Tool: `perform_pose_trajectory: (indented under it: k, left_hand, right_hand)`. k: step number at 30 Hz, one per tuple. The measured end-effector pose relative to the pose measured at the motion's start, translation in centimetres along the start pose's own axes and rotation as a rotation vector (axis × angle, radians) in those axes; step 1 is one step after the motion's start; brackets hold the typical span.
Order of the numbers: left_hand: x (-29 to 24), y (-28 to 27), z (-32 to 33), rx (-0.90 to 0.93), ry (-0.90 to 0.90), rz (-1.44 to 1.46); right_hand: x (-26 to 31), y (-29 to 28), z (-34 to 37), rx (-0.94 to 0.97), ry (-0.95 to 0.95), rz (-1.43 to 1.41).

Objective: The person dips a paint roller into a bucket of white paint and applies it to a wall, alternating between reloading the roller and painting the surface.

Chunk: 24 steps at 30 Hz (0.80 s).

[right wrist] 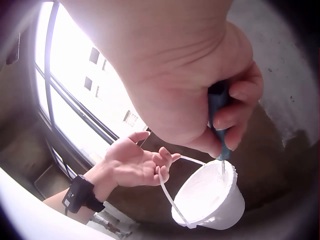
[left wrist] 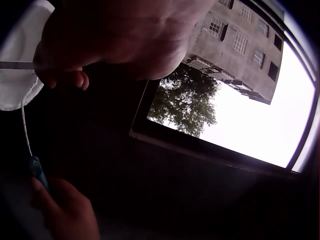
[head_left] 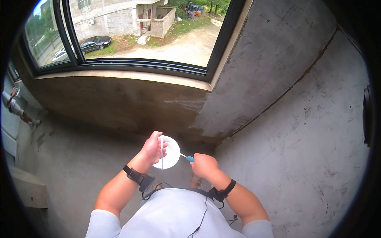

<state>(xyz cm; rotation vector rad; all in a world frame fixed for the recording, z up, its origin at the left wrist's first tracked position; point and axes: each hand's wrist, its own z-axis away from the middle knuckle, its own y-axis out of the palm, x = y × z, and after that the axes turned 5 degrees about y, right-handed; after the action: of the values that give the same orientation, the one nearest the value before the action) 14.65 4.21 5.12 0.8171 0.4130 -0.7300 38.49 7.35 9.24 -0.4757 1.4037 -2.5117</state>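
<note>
Left hand (head_left: 151, 150): fingers hooked round the white bucket's handle (right wrist: 170, 197); bucket (head_left: 171, 154) hangs just below that grip, mouth tilted. Right hand (head_left: 205, 165): fingers wrapped round a tool's blue handle (head_left: 190, 158); the tool's whitish shaft (left wrist: 25, 127) runs from that grip to the bucket's rim.

At 11 o'clock we see a black-framed window (head_left: 131, 39), bright daylight and a pale building (head_left: 115, 23) beyond it. A brown wall (head_left: 119, 99) runs beneath. From 1 to 4 o'clock we see rough grey walls (head_left: 313, 123); 1 grey floor (head_left: 79, 166) spreads toward 8.
</note>
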Motion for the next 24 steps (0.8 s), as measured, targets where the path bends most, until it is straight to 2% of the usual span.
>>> perform_pose_trajectory:
  k: [3, 8, 13, 16, 24]
  left_hand:
    - [-0.6, 0.0, 0.9, 0.003, 0.000, 0.029]
    - [-1.8, -0.6, 1.4, 0.026, 0.027, 0.071]
    - [-2.1, -1.3, 1.4, -0.040, 0.060, 0.082]
    - [-2.3, -1.6, 1.4, -0.060, 0.087, 0.044]
    - [-3.4, -2.6, 2.0, -0.143, 0.153, 0.124]
  right_hand:
    - [0.6, 0.4, -0.6, -0.006, 0.026, -0.006]
    - [1.4, -0.2, -1.4, 0.024, -0.058, -0.046]
    - [1.9, -1.4, -0.8, 0.055, -0.108, -0.008]
    - [1.7, -1.1, -0.7, -0.017, -0.146, 0.049]
    - [0.9, 0.0, -1.3, -0.169, -0.176, -0.075]
